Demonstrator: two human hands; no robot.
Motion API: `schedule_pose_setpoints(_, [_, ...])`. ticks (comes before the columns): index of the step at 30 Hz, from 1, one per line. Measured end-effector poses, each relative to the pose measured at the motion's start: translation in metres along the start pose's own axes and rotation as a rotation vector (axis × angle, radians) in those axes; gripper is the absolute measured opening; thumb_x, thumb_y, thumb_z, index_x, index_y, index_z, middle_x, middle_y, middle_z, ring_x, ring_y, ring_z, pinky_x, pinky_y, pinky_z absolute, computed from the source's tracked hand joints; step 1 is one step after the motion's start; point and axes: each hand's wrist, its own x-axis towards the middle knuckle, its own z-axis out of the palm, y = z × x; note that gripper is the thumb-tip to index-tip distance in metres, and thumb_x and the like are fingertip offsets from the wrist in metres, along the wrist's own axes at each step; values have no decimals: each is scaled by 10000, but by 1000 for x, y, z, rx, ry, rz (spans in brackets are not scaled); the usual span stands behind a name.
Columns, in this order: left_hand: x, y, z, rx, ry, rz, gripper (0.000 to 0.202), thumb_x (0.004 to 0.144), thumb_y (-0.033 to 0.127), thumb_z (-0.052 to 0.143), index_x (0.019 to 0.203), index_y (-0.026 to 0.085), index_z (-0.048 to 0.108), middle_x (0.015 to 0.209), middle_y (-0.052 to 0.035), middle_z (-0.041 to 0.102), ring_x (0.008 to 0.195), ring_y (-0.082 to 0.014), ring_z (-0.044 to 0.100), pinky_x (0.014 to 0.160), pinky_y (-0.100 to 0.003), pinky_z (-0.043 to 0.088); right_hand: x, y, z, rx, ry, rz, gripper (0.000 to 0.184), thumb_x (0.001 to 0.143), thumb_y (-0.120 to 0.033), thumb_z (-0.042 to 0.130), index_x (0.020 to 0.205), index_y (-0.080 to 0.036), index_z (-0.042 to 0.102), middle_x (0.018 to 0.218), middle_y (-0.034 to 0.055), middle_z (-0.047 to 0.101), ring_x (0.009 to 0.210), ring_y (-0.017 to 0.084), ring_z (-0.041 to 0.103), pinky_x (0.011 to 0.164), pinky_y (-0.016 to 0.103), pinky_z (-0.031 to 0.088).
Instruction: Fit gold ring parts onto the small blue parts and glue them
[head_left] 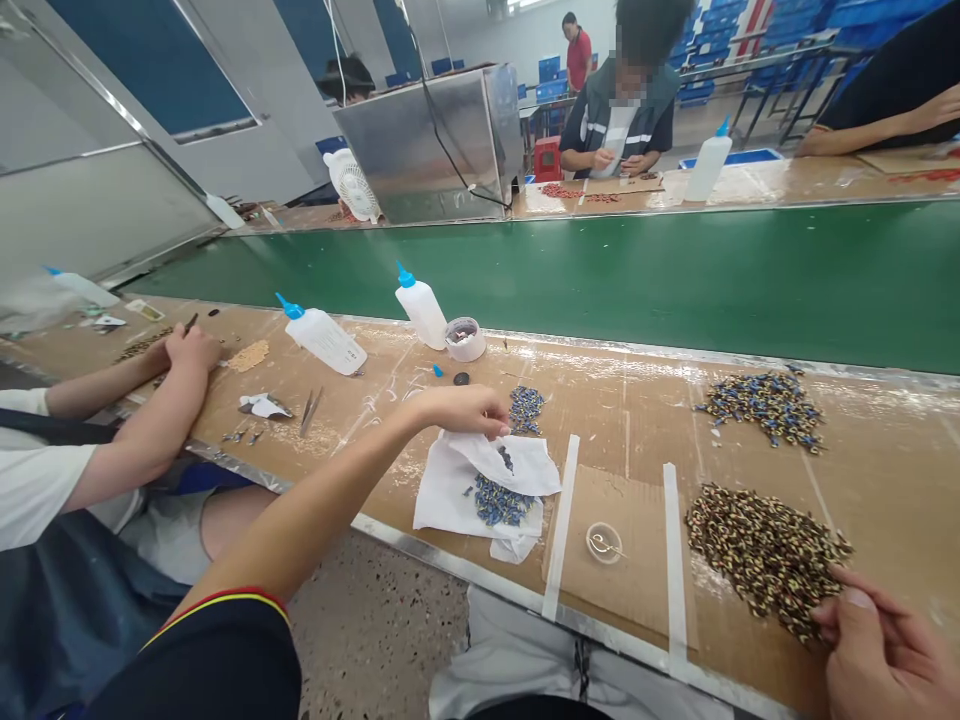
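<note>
Two-handed, tended heaps of tiny parts on a brown desk point(885, 470). Pinched, with thumb and fingertips of the left hand point(465, 408), the upper edge of a white cloth point(450, 490) and held it lifted a little, likely to keep the fold open over the blue parts point(499, 500) lying in it and to stop them scattering. Rested the right hand point(877, 650) at the near right corner, fingers loosely curled, touching the near edge of a dark-and-yellow heap point(761, 550); could not tell whether anything was nipped between them. Kept that heap just right of a cardboard mat point(637, 585), probably for easy picking. Marked off the mat with two white tape strips point(561, 525), with a small clear dish point(604, 542) between them, seemingly as a bay for close work. Left a smaller blue pile point(526, 405) just beyond the cloth and a blue-and-yellow heap point(761, 405) farther back on the right, well apart, perhaps to keep the kinds unmixed. Stood one blue-capped squeeze bottle point(421, 310) upright beside a small white tub point(465, 338) at the far edge; laid another bottle point(324, 340) on its side to the left. Bordered beyond by a green conveyor belt point(675, 280). Shared on the left with a co-worker's hands point(191, 350) pressed to the desk, and across the belt with another seated person.
</note>
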Motion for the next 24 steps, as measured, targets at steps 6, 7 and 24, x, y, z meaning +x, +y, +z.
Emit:
schedule_pose_setpoints(6, [-13, 3, 13, -2, -17, 5, 133, 784, 154, 623, 791, 222, 736, 701, 25, 704, 595, -124, 595, 574, -229, 411, -1, 3, 0, 19, 9, -49, 399, 893, -355, 570, 1224, -154, 671, 734, -5, 602, 648, 155, 554, 657, 280, 478])
schedule_pose_setpoints(7, [-7, 0, 12, 15, 19, 6, 165, 770, 121, 605, 782, 224, 733, 710, 21, 703, 618, -134, 601, 605, -241, 429, -1, 4, 0, 17, 4, -51, 402, 895, -360, 571, 1227, -157, 671, 738, -2, 605, 652, 159, 556, 658, 283, 479])
schedule_pose_setpoints(24, [45, -46, 71, 58, 505, 192, 527, 995, 365, 496, 1495, 240, 389, 1627, -133, 254, 1494, -294, 276, 1196, -482, 308, -3, -4, -1, 39, 16, -5, 381, 877, -378, 598, 1193, -186, 688, 749, 23, 610, 645, 195, 572, 660, 364, 492])
